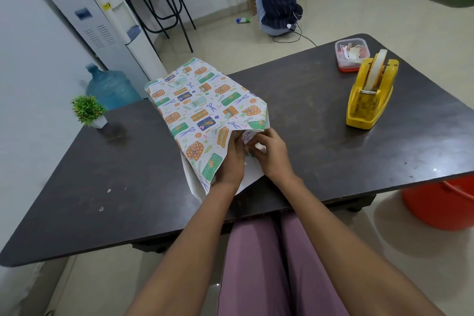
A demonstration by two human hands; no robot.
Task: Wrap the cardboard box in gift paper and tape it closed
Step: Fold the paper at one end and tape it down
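Folding near end flap: left hand (230, 159), right hand (269, 152) pinching gift paper (197, 108). Next: tape dispenser (369, 92), 2 o'clock on bench (307, 136).

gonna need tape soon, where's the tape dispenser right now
In the head view, the yellow tape dispenser stands on the right side of the table, just in front of the plastic container.

Cardboard box entirely under gift paper (202, 108); orange bucket (443, 205) half behind table (333, 156).
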